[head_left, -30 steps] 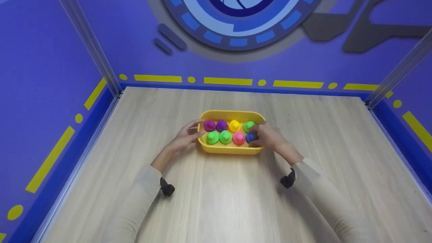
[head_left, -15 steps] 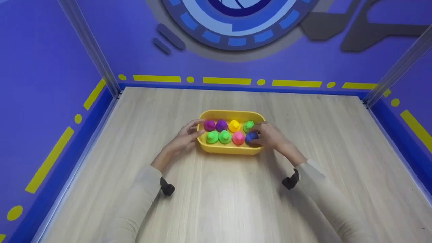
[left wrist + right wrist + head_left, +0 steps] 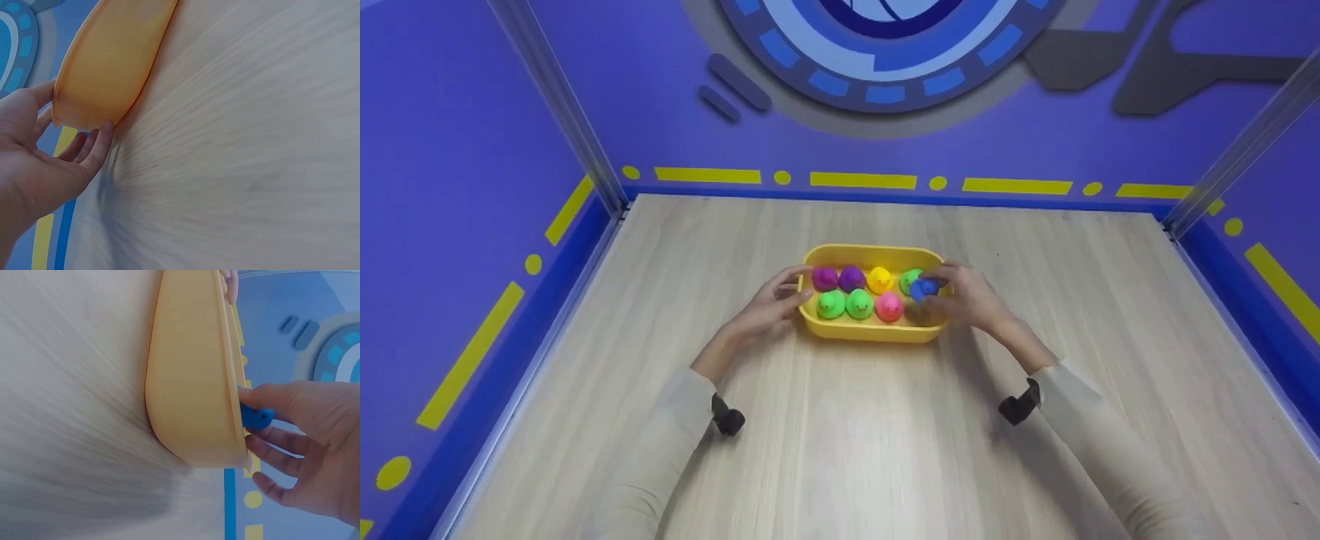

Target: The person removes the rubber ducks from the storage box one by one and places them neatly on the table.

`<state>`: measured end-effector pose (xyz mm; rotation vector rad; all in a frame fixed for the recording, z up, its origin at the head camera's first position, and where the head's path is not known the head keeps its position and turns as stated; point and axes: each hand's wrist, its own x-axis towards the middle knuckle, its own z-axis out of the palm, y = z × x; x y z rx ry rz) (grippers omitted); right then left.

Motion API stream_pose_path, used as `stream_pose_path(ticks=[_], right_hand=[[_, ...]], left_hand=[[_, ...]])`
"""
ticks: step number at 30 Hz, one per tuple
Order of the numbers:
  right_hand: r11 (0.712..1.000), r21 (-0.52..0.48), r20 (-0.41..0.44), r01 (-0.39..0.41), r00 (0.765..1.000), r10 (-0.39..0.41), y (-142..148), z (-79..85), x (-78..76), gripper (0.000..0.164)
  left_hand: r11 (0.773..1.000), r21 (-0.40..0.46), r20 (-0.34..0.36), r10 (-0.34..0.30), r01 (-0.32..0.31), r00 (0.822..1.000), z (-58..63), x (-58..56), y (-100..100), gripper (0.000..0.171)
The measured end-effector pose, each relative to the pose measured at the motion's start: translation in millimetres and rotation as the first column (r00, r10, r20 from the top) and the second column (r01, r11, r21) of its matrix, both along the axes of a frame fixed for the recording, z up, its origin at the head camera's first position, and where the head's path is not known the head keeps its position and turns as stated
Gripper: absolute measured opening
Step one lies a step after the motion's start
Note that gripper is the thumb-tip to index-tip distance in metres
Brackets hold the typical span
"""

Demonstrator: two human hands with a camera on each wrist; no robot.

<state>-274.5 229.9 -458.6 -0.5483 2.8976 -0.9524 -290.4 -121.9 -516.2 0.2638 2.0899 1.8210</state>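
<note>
A yellow plastic tub (image 3: 874,332) stands on the table with rubber ducks in two rows. My left hand (image 3: 765,306) holds its left end, thumb and fingers spread against the wall, as the left wrist view shows. At the right end my right hand (image 3: 973,300) pinches a blue rubber duck (image 3: 922,290), lifted to rim height with its head showing above the rim (image 3: 257,418). The blue duck partly covers a green duck (image 3: 910,280) in the back right corner. A pink duck (image 3: 889,306) sits left of the bare front right corner.
Also in the tub are a yellow duck (image 3: 880,280), two purple ducks (image 3: 852,278) and two more green ducks (image 3: 860,304). The wooden table (image 3: 870,435) is bounded by blue-purple panels (image 3: 547,90) at the back and both sides.
My right hand has raised the blue duck from the front right corner of the tub and brought it slightly toward the back. My left hand has stayed at the left end.
</note>
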Motion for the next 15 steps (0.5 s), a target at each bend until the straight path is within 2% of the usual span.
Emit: stream_pose_path(ticks=[7, 15], right_hand=[[0.996, -0.086, -0.134, -0.033, 0.991, 0.021, 5, 0.6, -1.1, 0.037], [0.970, -0.232, -0.179, -0.066, 0.984, 0.024, 13, -0.2, -3.5, 0.040]], left_hand=[[0.999, -0.031, -0.020, -0.012, 0.011, 1.000, 3.2, 1.8, -2, 0.051], [0.999, -0.045, -0.022, -0.016, 0.015, 1.000, 2.8, 3.1, -4, 0.052]])
